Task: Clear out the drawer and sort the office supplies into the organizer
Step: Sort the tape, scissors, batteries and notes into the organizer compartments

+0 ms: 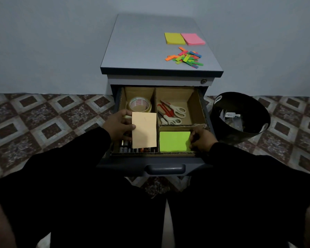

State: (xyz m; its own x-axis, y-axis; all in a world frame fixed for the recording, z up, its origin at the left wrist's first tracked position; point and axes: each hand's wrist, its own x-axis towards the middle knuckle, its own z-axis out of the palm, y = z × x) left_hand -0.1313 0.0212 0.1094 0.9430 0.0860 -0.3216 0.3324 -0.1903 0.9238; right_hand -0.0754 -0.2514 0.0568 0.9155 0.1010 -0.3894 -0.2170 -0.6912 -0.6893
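The left hand (118, 126) gripped a pale orange pad of sticky notes (144, 130) by its left edge, thumb on top and fingers curled beneath, holding it over the left half of the open drawer (165, 168); the pad's long axis ran from twelve to six o'clock, and it hid part of the cardboard organizer (197, 106) below; the right hand (201, 140) rested at three o'clock of a green pad (174, 141), its fingers curled against that pad's right edge in the front right compartment, though whether they pinched it or merely pressed it I could not tell; the coming move, as I judged it, turned on this: the green pad's compartment lay at about four o'clock of the orange pad, just beside it across one cardboard divider, so the left hand was the one placed to carry the orange pad there, with the right hand already at the spot; counted, there was one roll of clear tape (140, 104) at twelve o'clock of the left hand, three pairs of scissors (171, 110) in the rear right compartment so far as I could make out, several batteries (132, 149) in a row under the orange pad, too dim to number; on the cabinet top (132, 47) lay one yellow pad (174, 38) and one pink pad (193, 39) touching side by side, and at six o'clock of them one loose heap of coloured page flags (185, 57); one black bin (240, 119) stood on the floor at three o'clock of the drawer.
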